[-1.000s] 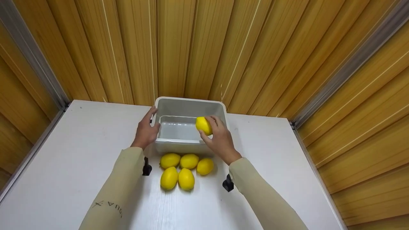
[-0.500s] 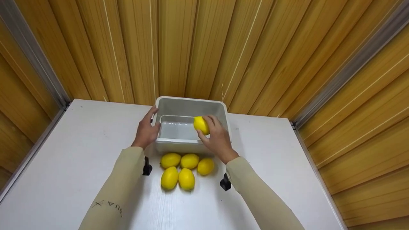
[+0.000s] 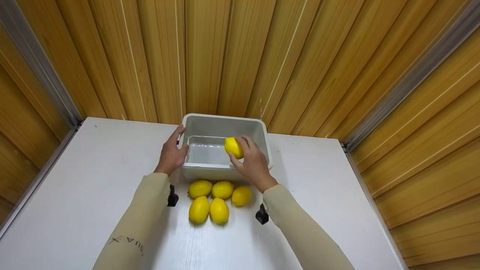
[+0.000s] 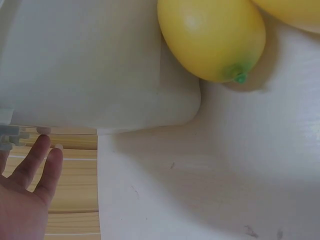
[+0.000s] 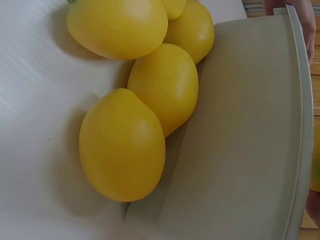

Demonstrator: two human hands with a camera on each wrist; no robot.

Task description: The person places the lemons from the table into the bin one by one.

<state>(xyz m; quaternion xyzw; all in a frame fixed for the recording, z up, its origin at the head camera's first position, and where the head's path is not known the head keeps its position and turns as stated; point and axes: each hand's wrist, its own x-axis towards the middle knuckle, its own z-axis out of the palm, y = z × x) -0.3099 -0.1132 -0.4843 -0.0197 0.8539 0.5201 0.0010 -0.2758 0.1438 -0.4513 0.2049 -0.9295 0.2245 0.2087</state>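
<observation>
My right hand [image 3: 254,162] holds a yellow lemon [image 3: 233,147] between thumb and fingers, over the right part of a light grey plastic bin [image 3: 210,172]. At the bin's left side, my left hand [image 3: 172,153] grips the rim, thumb toward the inside and fingers along the outer wall. In the left wrist view, its fingers [image 4: 48,175] show beside the bin wall [image 4: 85,65]. Several more lemons [image 3: 219,210] lie in two rows just in front of the bin. Only an edge of the held lemon [image 5: 316,157] appears in the right wrist view, beyond the rim.
A white table [image 3: 112,157] carries the bin near its back edge. Behind it rises a wood-patterned panel wall [image 3: 225,56], with another panel wall [image 3: 431,168] on the right. Black wrist mounts [image 3: 262,215] hang under the sleeves.
My right hand has shifted slightly left over the bin with the lemon in its grip. The left hand, the bin and the lemons on the table have stayed in place.
</observation>
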